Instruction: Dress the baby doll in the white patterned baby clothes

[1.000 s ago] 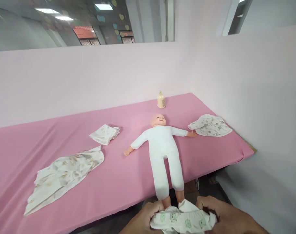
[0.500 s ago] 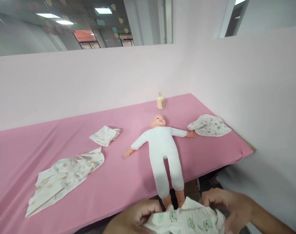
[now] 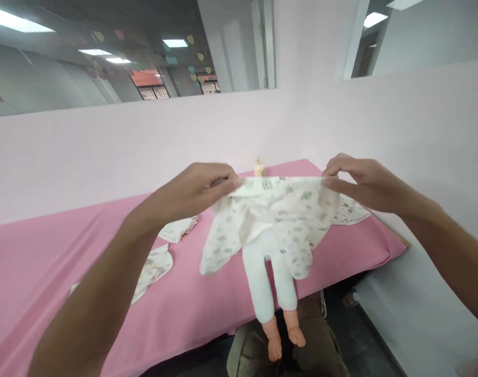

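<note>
Both my hands hold up a small white baby garment [image 3: 278,220] with green prints, stretched between them in the air. My left hand [image 3: 195,188] pinches its left top corner and my right hand [image 3: 352,175] pinches the right top corner. The garment hangs in front of a baby doll [image 3: 268,277] in a white bodysuit that lies on its back on the pink table [image 3: 207,303]. The doll's head and trunk are hidden behind the cloth; its legs and bare feet stick out over the table's near edge.
A cream bottle [image 3: 258,167] stands at the back by the white wall. Folded printed cloths lie on the table: one [image 3: 178,229] left of the doll, a larger one [image 3: 154,267] nearer me, another [image 3: 351,212] at the right end. The table's right edge is close to a white partition.
My hands rose from below the table's near edge to chest height, and the bunched garment has been spread out between them, now covering the doll's upper body from view.
</note>
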Action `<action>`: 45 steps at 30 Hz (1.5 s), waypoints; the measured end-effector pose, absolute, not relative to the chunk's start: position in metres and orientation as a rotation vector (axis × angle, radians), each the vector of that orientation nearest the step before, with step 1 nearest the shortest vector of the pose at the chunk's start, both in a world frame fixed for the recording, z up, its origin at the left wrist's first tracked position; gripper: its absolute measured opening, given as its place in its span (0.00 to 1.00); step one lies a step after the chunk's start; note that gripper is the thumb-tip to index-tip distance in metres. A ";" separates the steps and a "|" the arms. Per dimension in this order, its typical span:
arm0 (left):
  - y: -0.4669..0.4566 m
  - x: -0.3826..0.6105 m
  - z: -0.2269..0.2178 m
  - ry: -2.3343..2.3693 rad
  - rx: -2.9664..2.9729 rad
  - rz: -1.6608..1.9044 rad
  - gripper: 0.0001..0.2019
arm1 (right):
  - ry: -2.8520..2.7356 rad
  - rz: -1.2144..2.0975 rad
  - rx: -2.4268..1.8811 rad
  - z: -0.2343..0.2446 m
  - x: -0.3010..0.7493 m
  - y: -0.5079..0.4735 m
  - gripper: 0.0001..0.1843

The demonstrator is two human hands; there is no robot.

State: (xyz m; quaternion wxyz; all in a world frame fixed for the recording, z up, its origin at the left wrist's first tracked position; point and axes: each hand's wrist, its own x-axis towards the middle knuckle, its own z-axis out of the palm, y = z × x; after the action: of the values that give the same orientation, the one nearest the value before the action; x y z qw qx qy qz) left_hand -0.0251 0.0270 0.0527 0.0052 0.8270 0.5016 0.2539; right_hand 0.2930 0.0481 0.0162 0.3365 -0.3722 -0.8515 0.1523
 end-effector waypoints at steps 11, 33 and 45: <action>0.045 -0.014 0.070 1.663 2.605 1.138 0.16 | -1.784 0.340 -1.095 0.015 0.276 0.065 0.12; 0.048 0.019 0.058 1.348 1.820 1.433 0.26 | -1.447 0.817 -0.992 0.009 0.250 0.076 0.15; 0.027 0.058 0.042 1.213 1.950 1.228 0.19 | -1.621 0.859 -0.799 -0.004 0.197 0.024 0.21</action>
State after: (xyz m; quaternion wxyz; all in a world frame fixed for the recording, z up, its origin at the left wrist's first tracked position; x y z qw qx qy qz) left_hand 0.0582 0.0265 0.0424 0.2653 0.7220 0.4489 0.4548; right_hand 0.1966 0.0244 -0.0042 0.5398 -0.3362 -0.6819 0.3613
